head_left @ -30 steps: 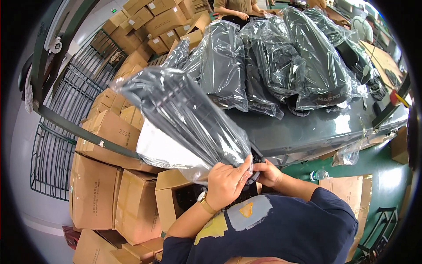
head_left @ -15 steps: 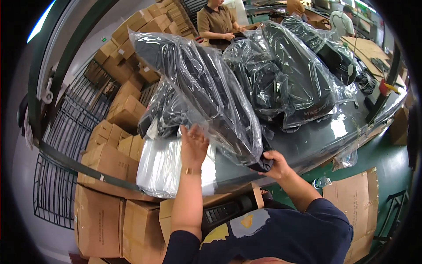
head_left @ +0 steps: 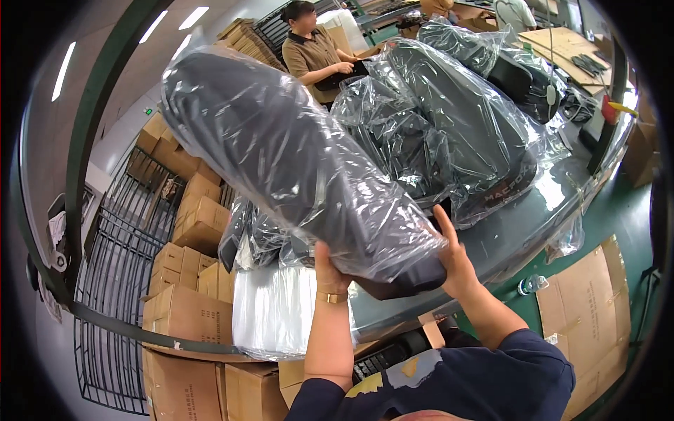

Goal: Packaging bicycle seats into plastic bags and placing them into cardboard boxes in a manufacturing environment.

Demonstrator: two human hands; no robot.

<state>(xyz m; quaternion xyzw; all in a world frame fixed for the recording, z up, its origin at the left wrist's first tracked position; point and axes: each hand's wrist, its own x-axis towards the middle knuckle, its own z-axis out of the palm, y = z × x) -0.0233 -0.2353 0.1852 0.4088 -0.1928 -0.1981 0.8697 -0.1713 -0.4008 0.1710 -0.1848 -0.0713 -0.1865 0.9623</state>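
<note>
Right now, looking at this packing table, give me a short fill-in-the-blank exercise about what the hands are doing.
1. Both hands, left hand and right hand, lift a dark garment sealed in a clear ____ bag.
2. The left wrist wears a ____-coloured bracelet.
3. Stacked at the left, by the wire racks, are brown ____ boxes.
4. More bagged garments lie piled on the grey ____.

Missing words: plastic; gold; cardboard; table

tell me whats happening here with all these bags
A person lifts a dark bagged bundle with both hands: the left hand under its near end, the right hand at its side. More bagged bundles are piled on the grey table. Another person works at the far side, beside stacked boxes.
</note>
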